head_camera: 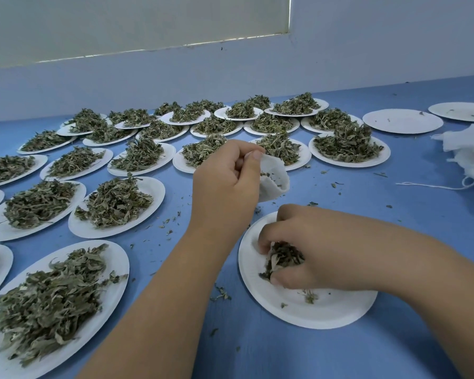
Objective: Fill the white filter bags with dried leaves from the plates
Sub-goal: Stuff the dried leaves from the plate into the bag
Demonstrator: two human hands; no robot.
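My left hand (227, 181) pinches the rim of a white filter bag (274, 181), held above the blue table with its mouth facing right and a few leaf bits inside. Below it, my right hand (307, 253) grips a clump of dried leaves (283, 258) over a nearly bare white paper plate (298, 305). Only crumbs lie on that plate.
Several paper plates heaped with dried green leaves (115, 203) cover the table to the left and back. Two bare plates (402, 121) sit at the far right. A pile of white filter bags with strings (468, 151) lies at the right edge. Leaf crumbs dot the blue table (367, 203).
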